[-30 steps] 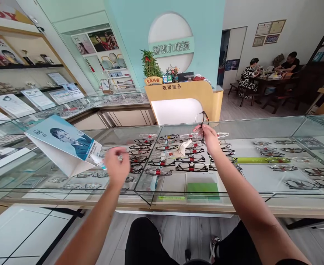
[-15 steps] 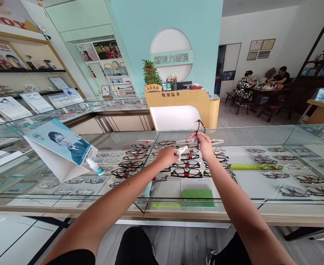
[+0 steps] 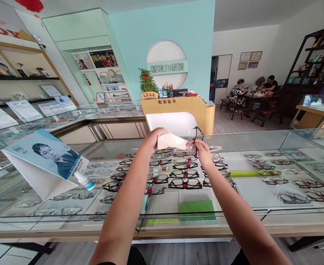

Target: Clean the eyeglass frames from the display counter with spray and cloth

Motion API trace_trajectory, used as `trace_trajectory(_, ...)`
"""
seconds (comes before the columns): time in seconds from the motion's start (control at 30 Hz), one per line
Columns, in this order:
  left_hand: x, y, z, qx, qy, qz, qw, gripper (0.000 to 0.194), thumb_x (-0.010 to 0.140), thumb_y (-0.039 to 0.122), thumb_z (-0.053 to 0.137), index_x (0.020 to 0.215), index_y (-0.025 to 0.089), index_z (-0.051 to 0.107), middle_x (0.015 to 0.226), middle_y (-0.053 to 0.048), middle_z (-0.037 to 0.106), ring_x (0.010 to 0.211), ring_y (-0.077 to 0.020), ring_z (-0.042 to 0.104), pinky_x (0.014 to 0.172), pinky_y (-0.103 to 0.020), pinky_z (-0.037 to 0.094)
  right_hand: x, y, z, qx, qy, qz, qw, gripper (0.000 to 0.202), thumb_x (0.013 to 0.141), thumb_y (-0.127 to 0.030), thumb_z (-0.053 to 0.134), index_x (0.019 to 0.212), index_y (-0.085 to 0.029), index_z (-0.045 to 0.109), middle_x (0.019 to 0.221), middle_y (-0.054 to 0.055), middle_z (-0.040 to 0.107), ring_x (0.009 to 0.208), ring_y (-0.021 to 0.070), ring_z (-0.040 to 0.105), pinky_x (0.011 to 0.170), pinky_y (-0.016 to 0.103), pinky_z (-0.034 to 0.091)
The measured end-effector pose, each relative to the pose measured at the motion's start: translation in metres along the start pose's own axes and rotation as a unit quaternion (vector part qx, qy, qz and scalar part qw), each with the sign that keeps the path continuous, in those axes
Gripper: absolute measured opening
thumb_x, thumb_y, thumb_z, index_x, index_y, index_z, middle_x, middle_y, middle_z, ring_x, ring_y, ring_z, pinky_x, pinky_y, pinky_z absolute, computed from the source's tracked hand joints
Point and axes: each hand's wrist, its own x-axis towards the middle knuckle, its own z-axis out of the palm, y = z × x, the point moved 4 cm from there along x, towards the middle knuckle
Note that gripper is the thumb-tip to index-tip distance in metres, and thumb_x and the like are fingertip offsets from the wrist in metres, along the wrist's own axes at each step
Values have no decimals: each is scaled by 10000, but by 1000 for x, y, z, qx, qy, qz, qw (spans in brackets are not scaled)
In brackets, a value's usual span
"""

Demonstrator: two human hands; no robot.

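Note:
My left hand is closed on one end of a whitish cloth, held up over the glass counter. The cloth stretches right toward my right hand; whether that hand also pinches its end I cannot tell. In my right hand's closed fingers is a pair of dark-framed eyeglasses, turned on end with one lens above the fingers. Below both hands, rows of eyeglasses with red tags lie under the glass.
A blue standing card and a small white bottle stand on the counter at left. A green box lies inside the glass counter. Beyond are a cashier desk and two people at a table.
My left hand has moved up and left, so the cloth, bunched before, is now spread between the hands. The right hand still holds the eyeglasses. The view has tilted up slightly.

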Motion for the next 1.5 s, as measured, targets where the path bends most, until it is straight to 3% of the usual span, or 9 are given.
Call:
trace_trajectory(0.07,-15,-19,10,-57,21,-34,998,437,773,550,952,895,231,679,781,-32,770,772,-240,760,701,-360,582,-1,-1,1,9,-4,1,1000,571,914,-823,742,847,-259,804,882,64,834,794,229,648,757,357,542)
trace_trajectory(0.2,-42,-52,27,-212,48,-121,969,564,571,445,1087,949,230,728,879,3,805,833,-227,776,764,-343,618,-3,2,2,11,-5,15,1000,605,890,-868,766,843,-265,795,879,60,839,793,234,666,772,363,549)
trace_trajectory(0.33,-56,-68,36,-245,-2,-145,959,515,593,377,1102,962,211,782,912,-17,830,850,-227,788,779,-341,613,-7,3,5,-19,-23,15,999,617,933,-892,728,876,-283,804,895,60,831,828,254,657,790,381,554)
trace_trajectory(0.5,-62,-78,43,-268,-40,-119,955,495,599,284,1088,1015,213,830,965,-53,867,956,-277,831,821,-363,624,-14,-1,8,-52,-36,-9,998,617,998,-884,680,879,-295,819,924,64,822,898,269,656,875,404,567)
trace_trajectory(0.8,-68,-76,52,-277,-4,-119,953,455,601,372,1135,813,216,764,859,-2,815,855,-195,746,777,-314,571,-20,-8,12,-78,-37,-35,996,596,1052,-849,663,932,-299,858,993,66,831,950,278,672,925,410,563)
trace_trajectory(1.07,-76,-73,60,-242,-90,-91,962,511,638,344,1120,1065,221,868,1030,-60,879,915,-248,792,837,-361,560,-21,-10,8,-91,-23,-63,994,596,1055,-856,673,953,-297,854,993,54,768,913,255,626,929,401,541)
trace_trajectory(1.2,-75,-72,60,-223,-101,-90,965,437,675,380,1088,1010,195,876,955,-60,866,868,-247,772,808,-360,529,-21,-12,7,-101,-24,-77,992,582,1071,-835,671,952,-296,857,1000,56,729,905,249,599,914,402,537)
trace_trajectory(1.4,-78,-67,56,-170,-44,-85,981,494,653,489,1098,1018,246,872,971,-20,869,868,-243,759,777,-343,530,-21,-13,8,-105,-22,-84,991,573,1076,-814,671,927,-291,852,1068,73,729,1057,282,667,1053,426,547)
trace_trajectory(1.5,-82,-62,57,-128,-57,-69,988,551,683,560,1094,1089,273,856,901,-2,846,799,-230,733,722,-330,518,-19,-9,8,-78,-21,-94,992,529,1075,-767,703,892,-294,854,1181,81,751,1236,299,703,1210,431,509)
